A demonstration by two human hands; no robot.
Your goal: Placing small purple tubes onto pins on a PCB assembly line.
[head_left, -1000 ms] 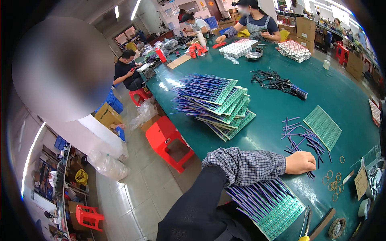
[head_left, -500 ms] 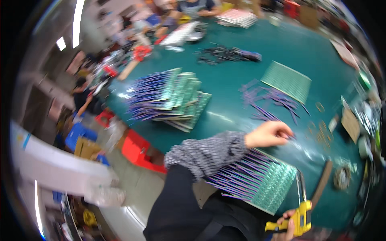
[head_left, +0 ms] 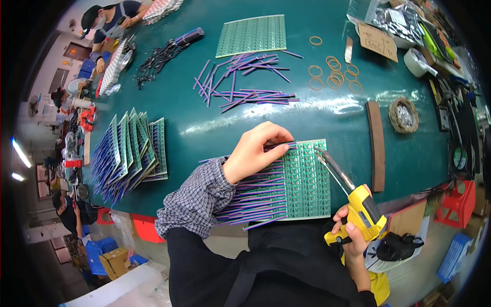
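In front of me lies a green circuit board panel (head_left: 309,189) with rows of small parts. Many thin purple wires (head_left: 261,192) stick out from it toward the left. My left hand (head_left: 258,151) is over its far left part, thumb and forefinger pinched on a purple wire at the far edge. In my right hand (head_left: 353,230) is a yellow soldering gun (head_left: 365,215), gripped by its handle. Its metal tip and a thin feed tube point at the panel's far right corner; exact contact of the tip cannot be made out.
Loose purple wires (head_left: 245,97) and a bare panel (head_left: 253,36) lie farther off. Wired panels (head_left: 135,148) are stacked at left. Rubber bands (head_left: 335,77), a brown strip (head_left: 376,146) and a round coil-like dish (head_left: 404,115) lie at right. A co-worker (head_left: 115,23) sits far left.
My left hand has come from beyond the panel to its far edge, now pinching a wire. The soldering gun's tip stays by the far right corner. The whole view has turned.
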